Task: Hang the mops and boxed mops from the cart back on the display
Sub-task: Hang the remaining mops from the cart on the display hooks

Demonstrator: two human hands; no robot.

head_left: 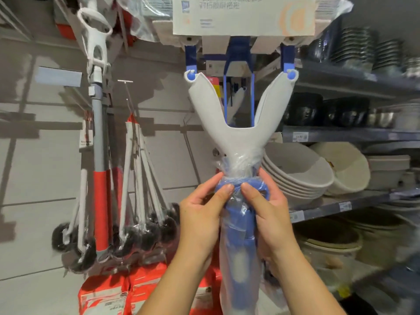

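A blue and white sponge mop (241, 114) stands upright in front of me, head up, with a white Y-shaped fork and a cardboard label (244, 15) over its head. Clear plastic wrap covers its blue handle (238, 246). My left hand (202, 214) and my right hand (270, 212) grip the handle from both sides just under the fork, thumbs meeting on the blue collar. The mop head reaches the top of the grey display wall (45, 167).
A red and grey mop (98, 155) hangs at the left, beside a bunch of black-headed brushes (136, 212). Red boxed goods (118, 294) stand below. Shelves at the right (341, 133) carry stacked white bowls (297, 176) and dark dishes.
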